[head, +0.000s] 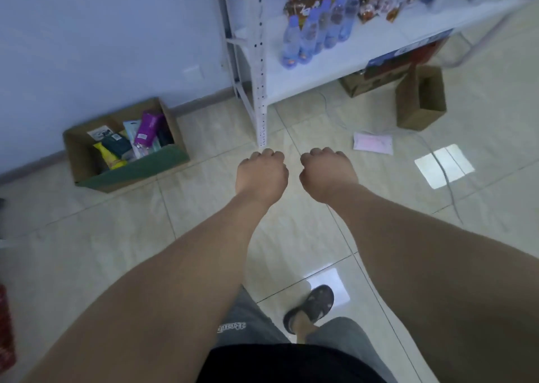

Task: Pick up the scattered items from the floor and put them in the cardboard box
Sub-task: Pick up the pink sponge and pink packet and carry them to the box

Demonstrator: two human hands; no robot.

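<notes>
The cardboard box (87,161) stands on the tiled floor at the left, against the wall, and holds several items, among them a purple pack (148,127) and a yellow packet (109,156). A pale pink packet (373,143) lies on the floor to the right, past the shelf leg. My left hand (261,174) and my right hand (326,174) are stretched out side by side over the bare floor between the box and the pink packet. Both are curled into loose fists with nothing visible in them.
A white metal shelf unit (261,91) with water bottles (318,29) and snack packs rises ahead. A small brown carton (420,99) and other boxes sit under and beside it. A thin cable (443,175) runs across the floor at the right. My sandalled foot (312,306) is below.
</notes>
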